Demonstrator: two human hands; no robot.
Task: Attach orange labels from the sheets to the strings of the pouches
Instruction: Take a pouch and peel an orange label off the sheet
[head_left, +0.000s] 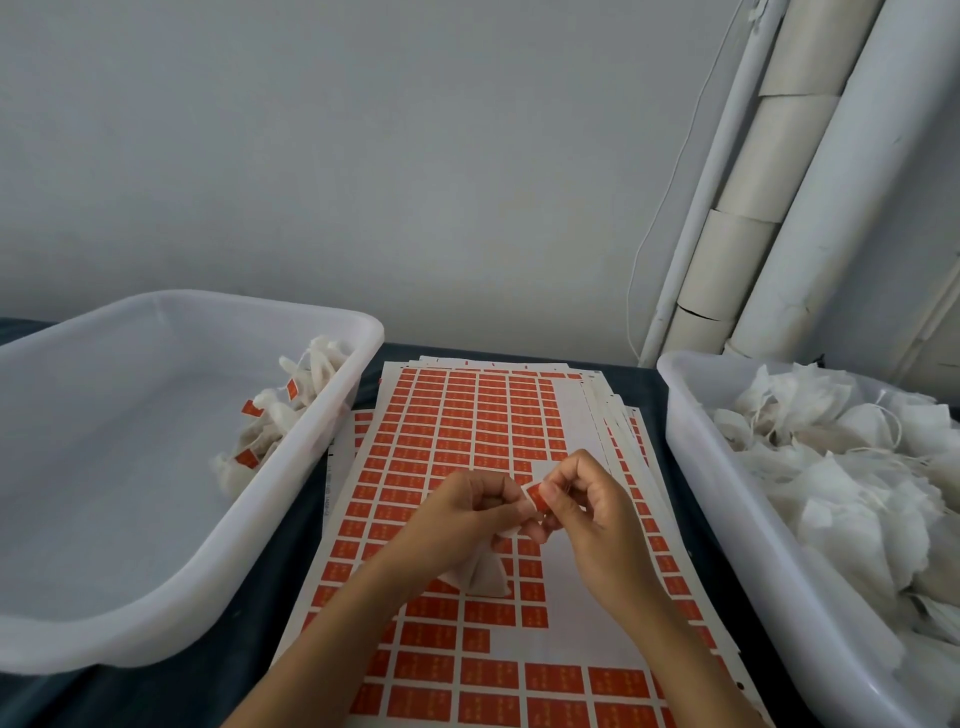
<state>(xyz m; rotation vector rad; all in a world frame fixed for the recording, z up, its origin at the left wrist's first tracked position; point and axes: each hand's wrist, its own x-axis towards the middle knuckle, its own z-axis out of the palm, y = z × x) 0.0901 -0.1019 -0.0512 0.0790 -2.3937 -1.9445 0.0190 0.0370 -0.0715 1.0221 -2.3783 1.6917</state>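
Note:
A stack of sheets of orange labels (457, 426) lies in the middle of the dark table. Above it my right hand (587, 509) pinches one orange label (535, 496) between thumb and fingers. My left hand (457, 514) meets it there, fingers curled round the top of a white pouch (483, 574) that hangs below the hands. The pouch's string is hidden between the fingers.
A white tub (171, 587) on the left holds several pouches with orange labels (280, 415) along its right wall. A second white tub (727, 499) on the right is piled with unlabelled pouches (852, 467). White pipes (769, 208) stand in the back right corner.

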